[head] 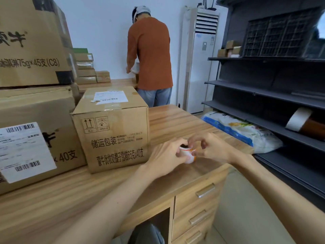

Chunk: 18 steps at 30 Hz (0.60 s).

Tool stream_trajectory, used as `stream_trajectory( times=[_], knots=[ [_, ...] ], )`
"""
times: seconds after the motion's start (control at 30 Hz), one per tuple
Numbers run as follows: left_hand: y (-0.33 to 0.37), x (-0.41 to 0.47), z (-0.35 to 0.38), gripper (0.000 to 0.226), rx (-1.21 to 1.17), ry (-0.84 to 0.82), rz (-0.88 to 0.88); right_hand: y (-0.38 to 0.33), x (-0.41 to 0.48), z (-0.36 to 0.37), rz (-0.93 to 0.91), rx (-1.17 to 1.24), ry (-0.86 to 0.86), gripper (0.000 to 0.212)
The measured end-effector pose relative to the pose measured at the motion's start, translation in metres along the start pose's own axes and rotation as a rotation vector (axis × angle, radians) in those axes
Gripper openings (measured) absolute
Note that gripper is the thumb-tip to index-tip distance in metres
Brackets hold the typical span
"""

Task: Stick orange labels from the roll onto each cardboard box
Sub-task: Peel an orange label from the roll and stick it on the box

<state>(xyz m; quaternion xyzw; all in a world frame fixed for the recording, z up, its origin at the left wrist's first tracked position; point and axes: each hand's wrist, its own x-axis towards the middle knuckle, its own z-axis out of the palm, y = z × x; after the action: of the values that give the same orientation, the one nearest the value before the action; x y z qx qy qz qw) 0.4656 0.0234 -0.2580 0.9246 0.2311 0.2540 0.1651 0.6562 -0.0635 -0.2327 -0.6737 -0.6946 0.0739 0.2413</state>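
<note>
The person holds the roll [187, 154] of labels in both hands, just above the wooden surface [175, 120] and close to the right-hand face of the middle box [112, 134]. The left hand [165, 155] grips the roll, its fingers [175, 143] curled over the top and the thumb underneath. The right hand [212, 147] meets it from the other side, with its fingers [195, 138] curled in and pinched together at the roll's outer wrap, where a strip of orange shows. Whether a label's edge is already lifted is hidden by the fingertips.

The step in hand looks to be peeling one label free. It would go best with the left hand keeping the roll from turning while the right picks up a corner with a nail and draws the label off low and slow, touching as little of the sticky side as possible so it does not curl or fold on itself. No orange label shows on the near face or top of the middle box, nor on the larger box [35, 138] to its left, so most of the task seems to lie ahead.

The roll's dark hollow core faces up and a little away from the person, so its axis appears to stand nearly upright, tilted slightly back, with the wrapped face turned toward the right hand
</note>
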Motion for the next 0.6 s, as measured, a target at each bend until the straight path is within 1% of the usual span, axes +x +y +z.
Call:
stream_trajectory(
  times=[0.17,0.3,0.33,0.4,0.47,0.6],
  knots=[
    [-0.009,0.004,0.010,0.024,-0.008,0.048,-0.029,0.005,0.002,0.007,-0.039,0.029,0.023,0.016],
    [-0.017,0.004,0.005,0.016,0.030,0.046,-0.017,0.003,0.004,0.016,-0.045,0.001,0.030,0.013],
    [-0.018,0.004,0.003,0.018,0.046,0.055,-0.013,0.004,0.006,0.019,-0.037,-0.014,0.034,0.013],
    [-0.020,0.003,0.001,0.031,0.066,0.083,-0.020,0.004,0.011,0.025,0.017,-0.037,0.054,0.014],
    [-0.023,0.001,0.000,0.038,0.053,0.120,-0.027,0.002,0.014,0.031,0.059,-0.039,0.092,0.019],
    [-0.025,-0.003,0.002,0.036,-0.032,0.110,0.006,-0.004,0.015,0.041,0.081,-0.103,0.176,0.029]
  ],
)
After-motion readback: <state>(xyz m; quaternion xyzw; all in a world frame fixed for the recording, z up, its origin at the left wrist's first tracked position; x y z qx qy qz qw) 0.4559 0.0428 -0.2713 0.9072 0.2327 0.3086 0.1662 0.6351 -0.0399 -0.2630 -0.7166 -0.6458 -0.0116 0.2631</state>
